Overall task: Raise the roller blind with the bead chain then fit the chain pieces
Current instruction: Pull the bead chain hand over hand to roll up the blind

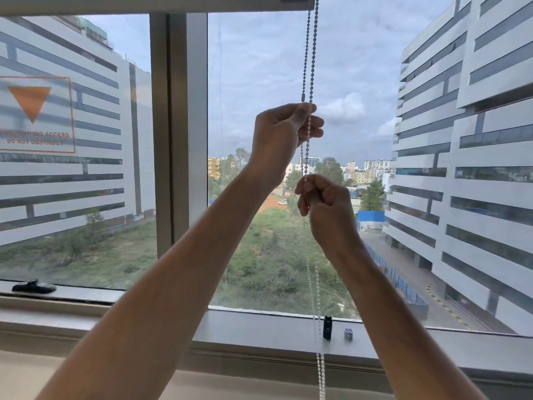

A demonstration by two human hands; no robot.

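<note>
A white bead chain (308, 56) hangs in two strands from the top right of the window down past the sill. My left hand (284, 140) is raised and pinches the chain just below a small connector on the left strand. Lower down, my right hand (326, 206) is closed around the same chain. The roller blind's bottom bar (155, 2) sits at the very top of the window, rolled up. On the sill stand a small black chain piece (327, 327) and a small grey piece (348, 334).
A wide window sill (259, 333) runs across the bottom. A vertical window mullion (178, 125) divides the glass. A black window handle (34, 287) lies at the lower left. An orange-bordered sticker (36, 114) is on the left pane.
</note>
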